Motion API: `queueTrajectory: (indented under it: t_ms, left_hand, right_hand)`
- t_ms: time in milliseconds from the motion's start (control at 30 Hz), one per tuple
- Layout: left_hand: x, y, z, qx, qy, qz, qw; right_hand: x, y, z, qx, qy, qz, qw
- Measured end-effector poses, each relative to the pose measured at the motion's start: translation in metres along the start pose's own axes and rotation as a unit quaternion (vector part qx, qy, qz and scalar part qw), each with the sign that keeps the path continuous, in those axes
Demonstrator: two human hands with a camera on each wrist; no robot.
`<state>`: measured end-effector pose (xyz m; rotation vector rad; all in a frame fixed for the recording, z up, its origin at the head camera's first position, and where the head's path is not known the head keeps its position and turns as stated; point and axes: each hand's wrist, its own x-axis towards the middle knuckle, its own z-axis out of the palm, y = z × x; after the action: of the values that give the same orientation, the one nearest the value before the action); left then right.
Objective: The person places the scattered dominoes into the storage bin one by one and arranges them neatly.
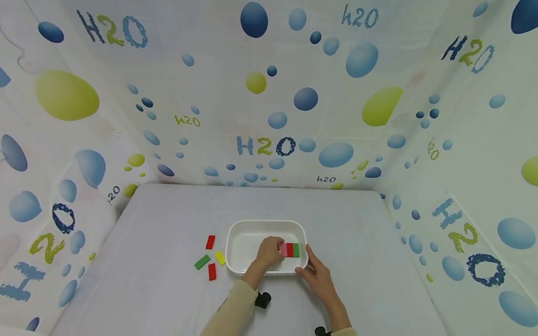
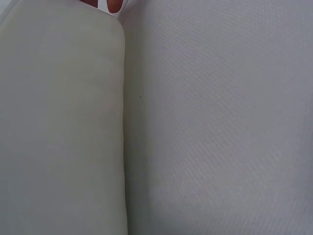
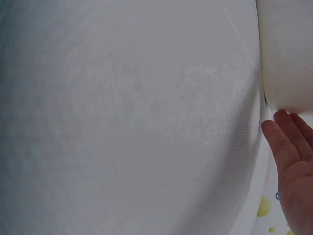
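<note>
Inside the white tray (image 1: 252, 224) my left hand (image 1: 268, 252) bends over a row of small flat blocks. Its fingers pinch the pink block (image 1: 283, 250), partly covered by the fingertips. Beside that stand a red block (image 1: 290, 250) and a green block (image 1: 296, 250), side by side. My right hand (image 1: 317, 275) touches the tray's near right corner, thumb at the front rim and fingers along the right side. In the right wrist view its straight fingers (image 3: 283, 142) meet the tray's outer wall (image 3: 288, 58). Only a fingertip (image 2: 115, 5) shows in the left wrist view.
Left of the tray lie loose blocks: a red one (image 1: 210, 241), a green one (image 1: 202, 262), a yellow one (image 1: 220, 258) and another red one (image 1: 212, 271). White cloth covers the table (image 1: 159, 289). Printed curtains (image 1: 269, 112) stand at the back and sides.
</note>
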<state>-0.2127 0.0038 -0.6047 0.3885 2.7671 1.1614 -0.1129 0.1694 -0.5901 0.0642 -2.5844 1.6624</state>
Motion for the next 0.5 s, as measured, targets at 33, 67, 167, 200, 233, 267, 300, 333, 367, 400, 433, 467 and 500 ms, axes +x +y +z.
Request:
queueTrajectory:
  t_ms: [33, 67, 167, 200, 233, 267, 300, 333, 367, 400, 433, 467, 500]
  left_hand:
    - [0.0, 0.0, 0.0, 0.003, 0.0, 0.0, 1.0]
    - [0.0, 0.001, 0.0, 0.004, 0.0, -0.001, 1.0]
    - [0.0, 0.001, 0.0, 0.007, -0.001, 0.003, 1.0]
    - [0.0, 0.001, 0.0, 0.006, -0.001, 0.006, 1.0]
    - [0.0, 0.002, -0.001, 0.006, -0.002, 0.008, 1.0]
    - [0.0, 0.001, -0.001, 0.009, -0.002, 0.01, 0.9999]
    - [-0.001, 0.002, -0.002, 0.011, 0.0, 0.013, 0.9999]
    - [-0.001, 0.002, -0.003, 0.016, 0.004, 0.016, 0.9997]
    - [-0.002, 0.002, -0.004, 0.023, 0.008, 0.019, 0.9995]
    - [-0.003, 0.002, -0.006, 0.027, 0.015, 0.023, 0.9993]
    - [-0.004, 0.003, -0.008, 0.03, 0.023, 0.028, 0.9989]
    - [-0.005, 0.003, -0.011, 0.031, 0.031, 0.031, 0.9986]
    - [-0.006, 0.005, -0.015, 0.029, 0.039, 0.036, 0.9982]
  right_hand:
    - [0.001, 0.006, 0.001, 0.0, 0.002, 0.0, 1.0]
    - [0.002, 0.011, 0.003, 0.0, 0.004, 0.0, 1.0]
    - [0.006, 0.027, 0.005, 0.0, 0.007, 0.007, 1.0]
    - [0.006, 0.03, 0.005, 0.001, 0.006, 0.008, 1.0]
    - [0.007, 0.031, 0.005, 0.003, 0.005, 0.008, 1.0]
    - [0.007, 0.032, 0.005, 0.007, 0.003, 0.009, 1.0]
    - [0.007, 0.033, 0.004, 0.01, 0.002, 0.007, 1.0]
    - [0.007, 0.033, 0.004, 0.014, 0.0, 0.005, 1.0]
    - [0.007, 0.033, 0.004, 0.016, -0.001, 0.0, 1.0]
    - [0.007, 0.033, 0.004, 0.017, -0.002, -0.003, 1.0]
    - [0.006, 0.033, 0.003, 0.018, -0.002, -0.005, 1.0]
    - [0.006, 0.033, 0.003, 0.018, -0.003, -0.007, 1.0]
    - [0.006, 0.033, 0.003, 0.018, -0.002, -0.009, 1.0]
